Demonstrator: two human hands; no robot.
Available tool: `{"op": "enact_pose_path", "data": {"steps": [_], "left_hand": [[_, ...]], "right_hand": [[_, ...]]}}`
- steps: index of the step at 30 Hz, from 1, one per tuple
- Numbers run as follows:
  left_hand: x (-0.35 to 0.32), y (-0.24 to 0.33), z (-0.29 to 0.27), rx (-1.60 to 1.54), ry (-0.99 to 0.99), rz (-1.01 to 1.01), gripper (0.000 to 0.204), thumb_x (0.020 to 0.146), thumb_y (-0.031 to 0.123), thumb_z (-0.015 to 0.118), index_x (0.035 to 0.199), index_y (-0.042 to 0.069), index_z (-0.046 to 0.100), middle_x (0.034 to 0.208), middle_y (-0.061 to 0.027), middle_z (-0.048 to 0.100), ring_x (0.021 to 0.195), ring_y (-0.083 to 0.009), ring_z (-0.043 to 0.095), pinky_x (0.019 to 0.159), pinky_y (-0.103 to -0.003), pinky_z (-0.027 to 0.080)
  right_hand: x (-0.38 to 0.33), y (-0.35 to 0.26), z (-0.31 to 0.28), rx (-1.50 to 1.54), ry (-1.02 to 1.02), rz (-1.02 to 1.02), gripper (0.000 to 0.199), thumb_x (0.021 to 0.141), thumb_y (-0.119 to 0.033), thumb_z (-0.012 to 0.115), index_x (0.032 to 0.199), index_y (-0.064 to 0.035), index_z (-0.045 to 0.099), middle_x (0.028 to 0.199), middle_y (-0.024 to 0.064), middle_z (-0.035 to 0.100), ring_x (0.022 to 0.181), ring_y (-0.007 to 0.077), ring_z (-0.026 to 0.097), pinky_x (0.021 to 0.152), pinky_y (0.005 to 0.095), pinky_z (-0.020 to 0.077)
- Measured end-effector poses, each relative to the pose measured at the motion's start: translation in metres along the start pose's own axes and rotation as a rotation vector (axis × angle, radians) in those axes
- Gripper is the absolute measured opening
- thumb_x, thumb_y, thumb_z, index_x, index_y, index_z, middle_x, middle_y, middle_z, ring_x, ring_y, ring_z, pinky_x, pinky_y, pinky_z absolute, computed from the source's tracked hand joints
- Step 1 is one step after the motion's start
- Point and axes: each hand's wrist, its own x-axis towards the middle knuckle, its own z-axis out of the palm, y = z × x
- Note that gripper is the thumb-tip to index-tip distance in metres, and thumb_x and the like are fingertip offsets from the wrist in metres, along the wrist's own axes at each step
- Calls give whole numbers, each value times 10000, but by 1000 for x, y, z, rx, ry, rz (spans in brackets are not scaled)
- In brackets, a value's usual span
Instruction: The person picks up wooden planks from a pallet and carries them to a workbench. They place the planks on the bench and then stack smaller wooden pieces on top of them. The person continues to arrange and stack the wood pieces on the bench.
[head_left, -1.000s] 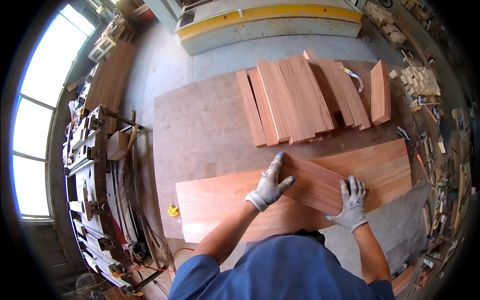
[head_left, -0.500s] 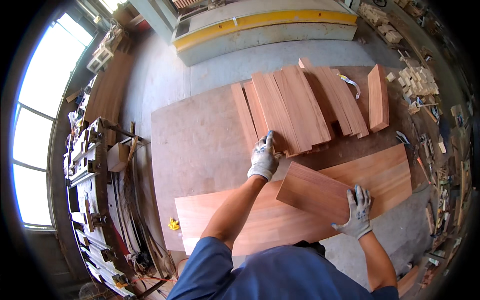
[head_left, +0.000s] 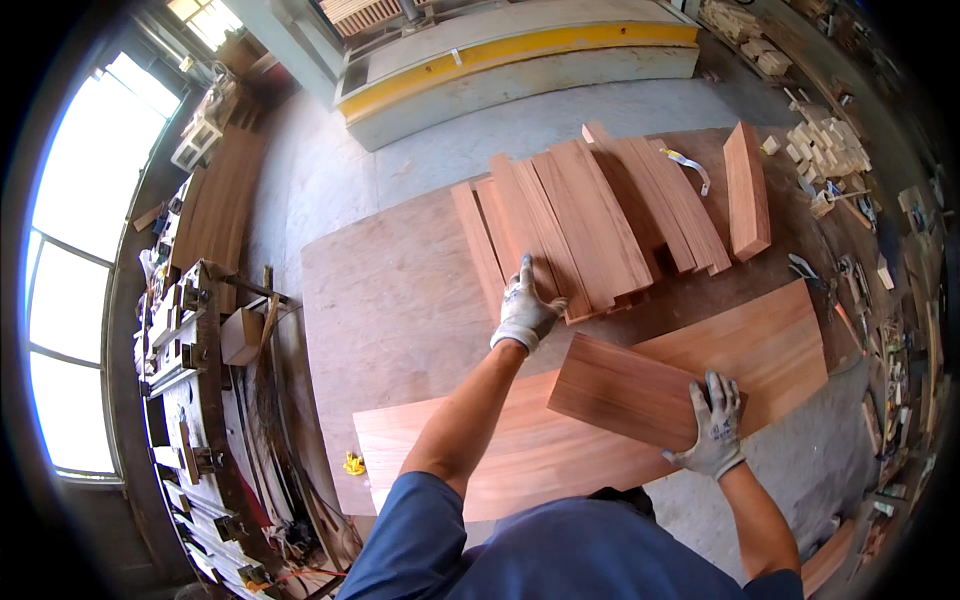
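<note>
The short board (head_left: 615, 388) lies aslant across the long board (head_left: 450, 445), its left end farther off, its right end within the right grip (head_left: 714, 425): fingers over the top face, thumb at the near edge, clasping that end. Most of the short board extends to the left of this grip. The left grip (head_left: 530, 308) is over the near ends of the leftmost planks (head_left: 595, 225), forefinger stretched forward, thumb apart; whether it clasps a plank, I cannot tell. The planks lie side by side on the bench (head_left: 370, 290), with a block (head_left: 745, 195) to their right and a tool (head_left: 803, 268) near the long board.
</note>
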Motion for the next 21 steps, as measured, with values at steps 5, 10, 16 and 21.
{"op": "enact_pose_path", "data": {"steps": [5, 10, 16, 21], "left_hand": [[-17, -33, 12, 117, 151, -70, 978, 784, 144, 744, 1613, 51, 232, 1615, -287, 284, 1509, -454, 247, 1244, -487, 252], [-27, -50, -1, 222, 25, -167, 916, 797, 146, 735, 1608, 149, 310, 1627, -302, 247, 1499, -457, 284, 1209, -488, 327], [-31, -63, -18, 406, 16, 38, 787, 793, 138, 750, 1525, 187, 465, 1560, -275, 358, 1362, -445, 470, 1105, -464, 458], [-23, -94, -25, 408, 171, -35, 716, 787, 120, 739, 1471, 169, 534, 1384, -197, 512, 1264, -410, 529, 1061, -466, 480]], "right_hand": [[-2, 0, -4, -5, 18, -9, 1290, 504, -560, 908, 1557, -89, 332, 1576, 279, 290, 1464, 485, 258, 1197, 667, 161], [-1, -2, -3, 6, -8, 16, 1306, 499, -567, 912, 1565, -93, 328, 1582, 276, 284, 1476, 476, 247, 1211, 659, 147], [-1, 0, -2, 3, -12, 5, 1328, 496, -578, 912, 1578, -100, 306, 1592, 276, 272, 1485, 475, 236, 1213, 662, 146], [-1, 0, 0, -9, 6, -13, 1341, 493, -580, 912, 1583, -102, 293, 1587, 283, 273, 1487, 479, 232, 1209, 668, 147]]}}
